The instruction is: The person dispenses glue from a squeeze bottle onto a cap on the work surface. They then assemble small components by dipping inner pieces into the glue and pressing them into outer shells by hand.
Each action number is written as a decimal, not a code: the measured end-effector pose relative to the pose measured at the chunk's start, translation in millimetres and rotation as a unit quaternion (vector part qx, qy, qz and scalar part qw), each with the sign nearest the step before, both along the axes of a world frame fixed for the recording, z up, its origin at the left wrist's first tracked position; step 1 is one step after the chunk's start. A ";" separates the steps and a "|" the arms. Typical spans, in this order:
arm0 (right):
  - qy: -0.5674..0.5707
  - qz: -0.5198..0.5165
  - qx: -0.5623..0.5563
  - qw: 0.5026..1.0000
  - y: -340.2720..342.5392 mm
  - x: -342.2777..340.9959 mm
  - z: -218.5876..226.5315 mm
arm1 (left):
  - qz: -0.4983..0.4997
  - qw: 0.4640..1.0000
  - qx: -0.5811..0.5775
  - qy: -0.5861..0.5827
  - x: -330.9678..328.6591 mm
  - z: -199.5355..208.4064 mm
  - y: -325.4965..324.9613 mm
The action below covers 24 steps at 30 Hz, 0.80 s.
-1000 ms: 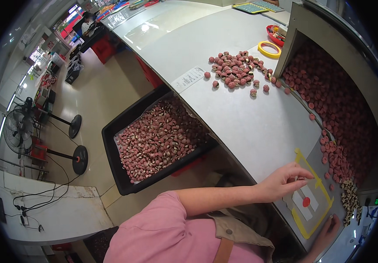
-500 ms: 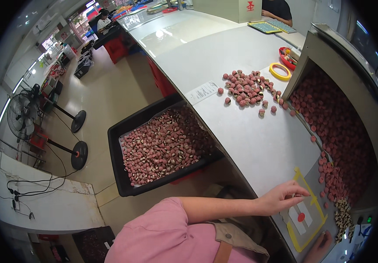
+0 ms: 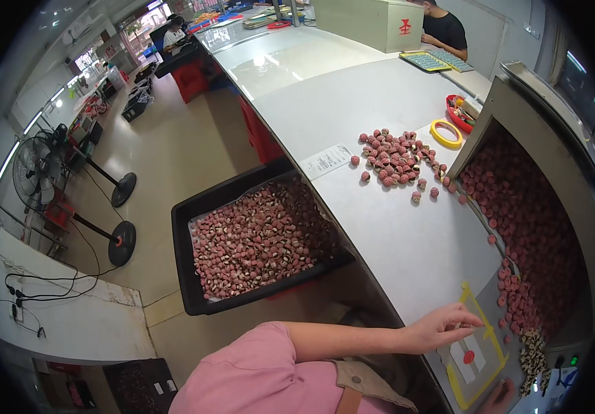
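Observation:
My left hand [image 3: 449, 327] hovers over a patch of the worktop framed with yellow tape [image 3: 453, 381], its thumb and fingers drawn together. Whatever lies between those fingertips is hidden or too small to name. Below it, a round red piece [image 3: 469, 357] lies on a white card [image 3: 464, 370] inside the tape frame. My right hand [image 3: 497, 398] shows only partly at the lower edge, beside the frame's near corner, and its grip cannot be made out. Many round pink pieces [image 3: 514, 303] and a heap of small black-and-cream pieces [image 3: 533, 355] lie to the right of the frame.
A large box [image 3: 497, 110] opens toward the worktop, full of pink pieces. Farther along lie a cluster of pink-and-cream balls [image 3: 394, 155], a yellow tape roll [image 3: 446, 134] and a red basket [image 3: 457, 122]. Left stands a black tray [image 3: 185, 259] of balls. A co-worker [image 3: 445, 31] sits beyond.
The view has shifted slightly. My left hand stays over the taped frame with its fingers still together. Less of my right hand shows at the lower edge.

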State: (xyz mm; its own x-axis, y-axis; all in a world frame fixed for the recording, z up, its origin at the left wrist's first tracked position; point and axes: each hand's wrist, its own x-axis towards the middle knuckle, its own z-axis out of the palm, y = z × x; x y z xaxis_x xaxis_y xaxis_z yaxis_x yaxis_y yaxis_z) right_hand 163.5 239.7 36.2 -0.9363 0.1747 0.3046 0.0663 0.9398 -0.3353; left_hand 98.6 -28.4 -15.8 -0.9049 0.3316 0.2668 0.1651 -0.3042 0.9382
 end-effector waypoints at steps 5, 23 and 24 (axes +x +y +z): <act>0.035 0.038 -0.005 0.999 -1.9 -2.5 -2.1 | 0.019 1.000 0.006 0.023 3.2 5.7 -4.7; -0.011 -0.034 -0.058 0.998 -13.0 -2.6 -9.2 | -0.074 0.996 0.035 -0.029 -2.8 4.0 -17.7; -0.020 -0.042 -0.058 0.997 13.4 -5.2 -27.7 | -0.117 0.988 0.032 -0.098 -9.8 24.5 -38.1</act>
State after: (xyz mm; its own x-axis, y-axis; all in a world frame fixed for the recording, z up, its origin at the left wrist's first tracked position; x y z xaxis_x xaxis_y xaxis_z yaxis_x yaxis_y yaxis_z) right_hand 158.3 253.1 8.4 -0.9280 0.2845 0.2407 0.1583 0.8857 -0.4365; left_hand 88.8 -66.6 8.6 -0.8419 0.5257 0.1215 -0.0989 -0.3717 0.9231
